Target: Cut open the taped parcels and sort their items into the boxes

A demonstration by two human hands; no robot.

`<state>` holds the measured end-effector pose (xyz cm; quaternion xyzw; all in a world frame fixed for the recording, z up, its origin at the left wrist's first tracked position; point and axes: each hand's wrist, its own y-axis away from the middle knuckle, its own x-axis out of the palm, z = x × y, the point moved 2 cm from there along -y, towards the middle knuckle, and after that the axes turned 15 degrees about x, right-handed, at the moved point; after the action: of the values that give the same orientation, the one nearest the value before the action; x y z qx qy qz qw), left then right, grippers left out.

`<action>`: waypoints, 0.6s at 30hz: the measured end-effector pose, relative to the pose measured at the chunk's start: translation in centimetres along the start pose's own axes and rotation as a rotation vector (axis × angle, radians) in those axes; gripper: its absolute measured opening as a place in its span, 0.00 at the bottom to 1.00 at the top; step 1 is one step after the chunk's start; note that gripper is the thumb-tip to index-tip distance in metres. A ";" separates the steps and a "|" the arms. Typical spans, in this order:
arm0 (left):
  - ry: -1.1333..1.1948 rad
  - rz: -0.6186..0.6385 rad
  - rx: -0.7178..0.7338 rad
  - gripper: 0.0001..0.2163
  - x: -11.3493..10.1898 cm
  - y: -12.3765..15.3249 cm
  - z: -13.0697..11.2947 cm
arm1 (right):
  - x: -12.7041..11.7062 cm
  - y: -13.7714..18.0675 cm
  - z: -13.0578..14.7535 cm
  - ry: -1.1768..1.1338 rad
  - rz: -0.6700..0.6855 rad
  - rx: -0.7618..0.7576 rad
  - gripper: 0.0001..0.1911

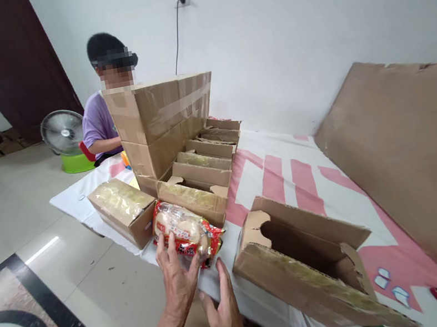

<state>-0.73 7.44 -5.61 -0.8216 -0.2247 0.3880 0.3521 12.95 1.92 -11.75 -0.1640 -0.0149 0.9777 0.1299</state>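
My left hand (pixel 177 275) grips the near end of a clear packet of pale buns with red printing (pixel 186 234), fingers curled over it. My right hand (pixel 225 314) hovers just below the packet, fingers stretched out and together, holding nothing. An empty cardboard box (pixel 303 261) with its flaps up lies tilted to the right of my hands. A closed, taped box (pixel 124 211) sits to the left of the packet.
A row of several open boxes (pixel 203 172) runs back beside a stack of large taped cartons (pixel 160 120). A person in a purple shirt (pixel 99 122) sits behind them, near a fan (pixel 63 133). A flat cardboard sheet (pixel 417 162) leans at the right. All rests on a white and pink cloth (pixel 288 174).
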 end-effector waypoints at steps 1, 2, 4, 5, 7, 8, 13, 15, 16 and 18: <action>-0.008 -0.004 0.017 0.39 0.3 0.1 0.0 | -0.5 0.6 -0.7 0.039 -0.001 -0.070 0.34; -0.018 -0.008 0.029 0.40 0.6 0.2 0.0 | -1.1 1.1 -1.4 0.071 0.002 -0.123 0.34; -0.043 -0.015 0.038 0.41 1.3 0.2 0.0 | -2.1 1.3 -2.2 0.099 0.031 -0.172 0.35; -0.057 -0.024 0.035 0.40 1.7 0.1 0.0 | -2.5 1.1 -2.5 0.089 0.057 -0.178 0.36; -0.079 -0.036 0.018 0.40 2.4 -0.2 0.0 | -3.0 0.7 -2.7 0.016 0.112 -0.145 0.35; -0.087 -0.036 0.009 0.40 2.7 -0.4 0.0 | -3.1 0.4 -2.8 -0.043 0.132 -0.099 0.35; -0.093 -0.001 -0.006 0.38 4.8 -2.2 0.1 | -3.3 -0.7 -3.0 -0.338 0.231 0.226 0.28; -0.084 -0.002 -0.013 0.38 6.0 -3.2 0.1 | -3.3 -0.8 -2.9 -0.411 0.234 0.279 0.26; -0.078 -0.003 -0.019 0.38 6.7 -3.7 0.1 | -3.3 -0.7 -2.9 -0.438 0.222 0.289 0.26; -0.070 -0.010 -0.038 0.38 8.2 -4.9 0.3 | -3.3 -0.6 -2.9 -0.477 0.213 0.284 0.25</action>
<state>3.53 16.06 -5.95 -0.8128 -0.2483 0.4106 0.3304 17.02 1.64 -13.45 0.0893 0.1090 0.9892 0.0411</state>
